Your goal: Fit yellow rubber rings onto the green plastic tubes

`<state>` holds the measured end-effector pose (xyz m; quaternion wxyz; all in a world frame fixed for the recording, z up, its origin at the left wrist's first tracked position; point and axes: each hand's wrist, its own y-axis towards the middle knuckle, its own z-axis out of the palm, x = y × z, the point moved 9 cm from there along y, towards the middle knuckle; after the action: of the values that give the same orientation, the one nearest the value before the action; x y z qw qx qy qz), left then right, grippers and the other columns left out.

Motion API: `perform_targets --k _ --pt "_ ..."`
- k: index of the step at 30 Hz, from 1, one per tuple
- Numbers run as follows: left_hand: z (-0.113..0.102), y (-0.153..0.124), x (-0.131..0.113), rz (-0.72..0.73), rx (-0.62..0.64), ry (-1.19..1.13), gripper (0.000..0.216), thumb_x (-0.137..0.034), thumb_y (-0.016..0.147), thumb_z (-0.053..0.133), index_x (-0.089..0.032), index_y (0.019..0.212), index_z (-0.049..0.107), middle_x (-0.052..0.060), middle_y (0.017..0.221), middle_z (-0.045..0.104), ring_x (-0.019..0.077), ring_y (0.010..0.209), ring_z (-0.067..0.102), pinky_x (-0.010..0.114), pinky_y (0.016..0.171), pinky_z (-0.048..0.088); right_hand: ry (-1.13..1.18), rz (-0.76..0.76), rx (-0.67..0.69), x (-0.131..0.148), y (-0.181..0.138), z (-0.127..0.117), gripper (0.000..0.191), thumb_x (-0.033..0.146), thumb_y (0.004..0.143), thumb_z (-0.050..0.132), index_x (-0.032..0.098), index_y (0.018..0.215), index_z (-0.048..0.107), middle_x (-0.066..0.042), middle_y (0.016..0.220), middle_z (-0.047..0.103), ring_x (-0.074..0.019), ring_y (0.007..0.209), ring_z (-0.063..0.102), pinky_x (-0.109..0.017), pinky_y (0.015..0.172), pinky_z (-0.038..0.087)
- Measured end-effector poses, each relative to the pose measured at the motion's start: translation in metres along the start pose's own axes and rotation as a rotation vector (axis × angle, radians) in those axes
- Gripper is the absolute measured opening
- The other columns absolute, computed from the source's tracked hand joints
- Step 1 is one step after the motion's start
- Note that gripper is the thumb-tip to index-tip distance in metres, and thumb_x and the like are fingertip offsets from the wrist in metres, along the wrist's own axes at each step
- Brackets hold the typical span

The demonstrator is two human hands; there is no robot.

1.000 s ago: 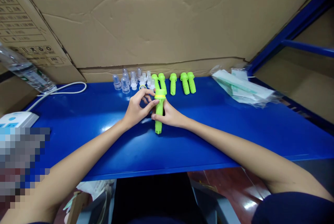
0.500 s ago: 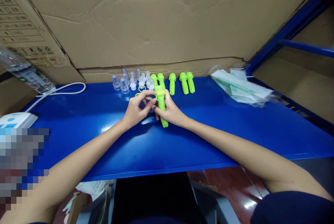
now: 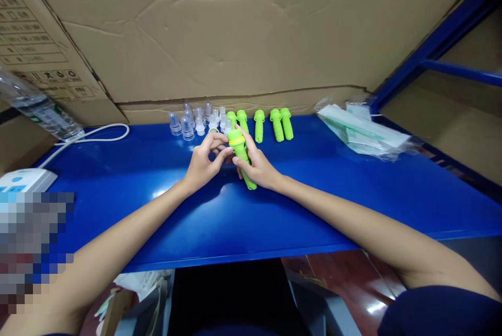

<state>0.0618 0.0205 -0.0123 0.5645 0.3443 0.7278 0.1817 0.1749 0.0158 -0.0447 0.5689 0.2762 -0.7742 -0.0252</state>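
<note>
A lime-green flashlight body (image 3: 243, 161) with a threaded top slants between my hands above the blue table. Wrapped round its barrel is my right hand (image 3: 257, 164), thumb across the front. A yellow ring (image 3: 237, 141) encircles it just under the threads. My left hand (image 3: 207, 157) is at the left side of the threaded head, fingers bent and thumb tip against it; the far fingertips are partly hidden. Just behind the left hand, another yellow ring (image 3: 214, 130) lies on the table, partly covered.
Several clear plastic caps (image 3: 187, 128) and smaller whitish cups (image 3: 200, 126) stand at the back. More green flashlight bodies (image 3: 259, 126) lie right of them. A plastic bag (image 3: 361, 129) rests at the right; a bottle (image 3: 43, 108), white cable (image 3: 105, 138) and power strip (image 3: 27, 182) are left.
The flashlight body has tilted, its threaded top moving slightly left and toward me. My left fingers have shifted from across the yellow ring to the side of the head.
</note>
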Motion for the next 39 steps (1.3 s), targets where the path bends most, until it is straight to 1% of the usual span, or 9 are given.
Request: perform_targets --k 3,6,11,14,18,24,28,33,39 --pt "-0.001 0.001 0.003 -0.013 -0.001 -0.013 0.021 -0.033 0.091 0.063 -0.018 0.098 0.050 -0.002 0.072 0.066 0.0091 0.063 0.065 0.020 0.062 0.050 0.080 0.002 0.054 0.000 0.001 0.002 0.082 0.029 0.090 0.046 0.022 0.158 0.000 0.003 0.077 0.064 -0.0110 0.048 0.059 -0.025 0.048 0.052" --pt "-0.002 0.001 0.004 -0.016 0.004 -0.018 0.022 -0.034 0.091 0.064 -0.018 0.097 0.050 -0.002 0.071 0.067 0.0093 0.061 0.065 0.020 0.061 0.050 0.083 0.021 0.059 -0.001 0.001 0.002 0.078 0.035 0.096 0.041 0.018 0.159 -0.002 0.004 0.071 0.063 -0.0118 0.049 0.059 -0.024 0.049 0.052" --pt "-0.006 0.001 0.009 -0.044 -0.027 0.025 0.023 -0.037 0.091 0.064 -0.018 0.094 0.053 0.000 0.072 0.069 0.0107 0.061 0.067 0.021 0.062 0.051 0.008 -0.019 0.022 0.004 0.001 0.002 0.073 0.048 0.101 0.040 0.017 0.157 0.005 0.002 0.072 0.061 -0.0135 0.054 0.061 -0.026 0.050 0.052" --pt "-0.007 0.000 0.010 -0.047 -0.045 0.028 0.026 -0.040 0.090 0.065 -0.017 0.092 0.054 0.002 0.077 0.070 0.0111 0.062 0.069 0.021 0.060 0.051 0.011 -0.048 -0.040 0.004 0.000 0.001 0.069 0.052 0.099 0.046 0.020 0.149 0.012 -0.003 0.085 0.062 -0.0163 0.065 0.066 -0.028 0.052 0.053" --pt "-0.006 0.000 0.007 -0.020 -0.040 0.029 0.027 -0.042 0.091 0.064 -0.017 0.092 0.054 0.001 0.074 0.069 0.0113 0.061 0.069 0.020 0.059 0.051 0.048 -0.067 -0.094 0.002 -0.001 0.000 0.053 0.054 0.096 0.052 0.024 0.126 0.021 -0.006 0.099 0.059 -0.0161 0.071 0.070 -0.030 0.055 0.057" --pt "-0.005 0.000 0.003 0.036 -0.018 0.088 0.028 -0.043 0.093 0.061 -0.018 0.086 0.051 0.001 0.074 0.069 0.0105 0.061 0.067 0.020 0.057 0.048 0.088 -0.085 -0.060 0.005 0.001 0.002 0.042 0.051 0.096 0.054 0.026 0.112 0.023 -0.002 0.089 0.062 -0.0147 0.063 0.068 -0.030 0.055 0.057" --pt "-0.005 0.001 0.000 0.057 -0.023 0.082 0.028 -0.044 0.093 0.061 -0.018 0.088 0.053 0.001 0.078 0.069 0.0101 0.061 0.067 0.020 0.058 0.050 0.071 -0.083 -0.064 0.004 0.001 0.000 0.044 0.050 0.095 0.056 0.027 0.114 0.024 -0.002 0.091 0.062 -0.0134 0.060 0.067 -0.030 0.053 0.056" --pt "-0.005 0.000 -0.008 0.111 -0.041 0.080 0.020 -0.036 0.093 0.062 -0.018 0.094 0.057 -0.002 0.074 0.066 0.0081 0.059 0.065 0.018 0.057 0.050 -0.018 -0.120 -0.040 0.001 -0.001 0.000 0.038 0.047 0.098 0.051 0.028 0.120 0.026 0.004 0.081 0.059 -0.0115 0.054 0.061 -0.027 0.048 0.051" --pt "-0.003 -0.001 -0.009 0.091 -0.029 0.099 0.016 -0.032 0.094 0.060 -0.019 0.103 0.060 0.001 0.086 0.070 0.0082 0.061 0.066 0.020 0.062 0.053 -0.037 -0.137 -0.044 0.006 -0.001 -0.001 0.035 0.044 0.099 0.050 0.027 0.120 0.028 0.003 0.079 0.061 -0.0134 0.061 0.064 -0.026 0.050 0.051"
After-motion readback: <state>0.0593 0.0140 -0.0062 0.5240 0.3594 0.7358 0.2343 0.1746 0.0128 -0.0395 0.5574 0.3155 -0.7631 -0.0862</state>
